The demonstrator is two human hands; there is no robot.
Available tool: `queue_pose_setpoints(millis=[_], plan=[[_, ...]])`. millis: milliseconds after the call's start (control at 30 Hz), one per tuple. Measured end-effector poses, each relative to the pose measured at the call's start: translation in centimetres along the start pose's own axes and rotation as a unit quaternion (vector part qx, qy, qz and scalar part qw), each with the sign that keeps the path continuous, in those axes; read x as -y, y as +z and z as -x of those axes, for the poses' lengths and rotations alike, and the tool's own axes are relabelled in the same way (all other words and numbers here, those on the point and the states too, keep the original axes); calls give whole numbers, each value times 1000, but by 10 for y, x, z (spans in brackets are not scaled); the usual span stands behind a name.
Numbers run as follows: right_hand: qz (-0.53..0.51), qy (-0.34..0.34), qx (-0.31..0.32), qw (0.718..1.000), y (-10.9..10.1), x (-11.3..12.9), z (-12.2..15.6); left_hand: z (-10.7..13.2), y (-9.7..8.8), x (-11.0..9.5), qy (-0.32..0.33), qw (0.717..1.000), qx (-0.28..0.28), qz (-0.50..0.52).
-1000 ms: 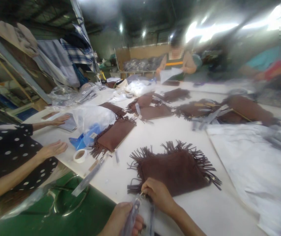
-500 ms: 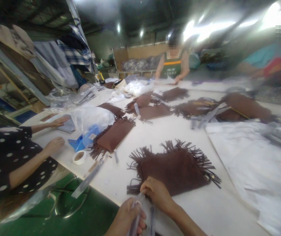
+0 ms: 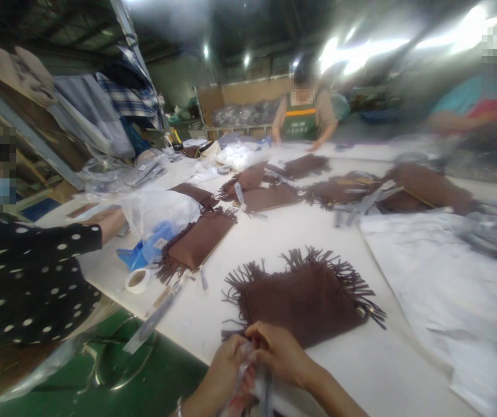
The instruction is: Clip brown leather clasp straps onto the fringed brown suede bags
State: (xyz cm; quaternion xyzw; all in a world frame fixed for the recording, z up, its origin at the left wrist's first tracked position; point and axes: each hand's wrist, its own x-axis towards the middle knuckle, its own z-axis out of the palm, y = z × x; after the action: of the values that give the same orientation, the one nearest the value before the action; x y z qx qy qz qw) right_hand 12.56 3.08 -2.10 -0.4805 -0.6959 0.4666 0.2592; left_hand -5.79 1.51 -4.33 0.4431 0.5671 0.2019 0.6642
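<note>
A brown fringed bag [image 3: 304,301] lies flat on the white table in front of me, its fringe spread along the far side and both ends. At its near edge my left hand [image 3: 225,373] is closed around a strip of clear plastic wrap [image 3: 245,370]. My right hand [image 3: 277,350] pinches the same plastic close beside the left fingertips. The plastic hangs down between both hands, and what it covers is hard to make out. Part of the bag's near edge is hidden behind my right hand.
More brown fringed bags [image 3: 203,237] lie across the white table [image 3: 270,243]. At left are a tape roll [image 3: 137,280], a blue tape dispenser [image 3: 144,246] and a person in a polka-dot top [image 3: 26,278]. White sheets [image 3: 439,272] lie right. Other people stand across the table.
My left hand has moved up against my right, and the fingers now meet on the plastic. The person at left has leaned in and reached farther over the table.
</note>
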Motion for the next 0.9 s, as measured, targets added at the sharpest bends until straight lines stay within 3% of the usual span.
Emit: queue_pose_setpoints(millis=[200, 567, 667, 767, 833, 900], plan=[[11, -2, -50, 999, 13, -4, 3, -8, 4, -2, 12, 999, -9, -32], [40, -9, -76, 996, 19, 0, 3, 30, -23, 5, -38, 999, -5, -17], [-83, 32, -77, 993, 8, 10, 2, 29, -29, 2, -61, 998, 10, -11], [-219, 77, -126, 964, -5, 20, 8, 31, -37, -4, -88, 996, 30, 12], [-169, 75, -165, 969, -7, 25, 18, 34, -40, -8, -108, 993, 44, 34], [-63, 53, -160, 984, 1, 28, 31, 37, -41, -9, -118, 990, 54, 53]])
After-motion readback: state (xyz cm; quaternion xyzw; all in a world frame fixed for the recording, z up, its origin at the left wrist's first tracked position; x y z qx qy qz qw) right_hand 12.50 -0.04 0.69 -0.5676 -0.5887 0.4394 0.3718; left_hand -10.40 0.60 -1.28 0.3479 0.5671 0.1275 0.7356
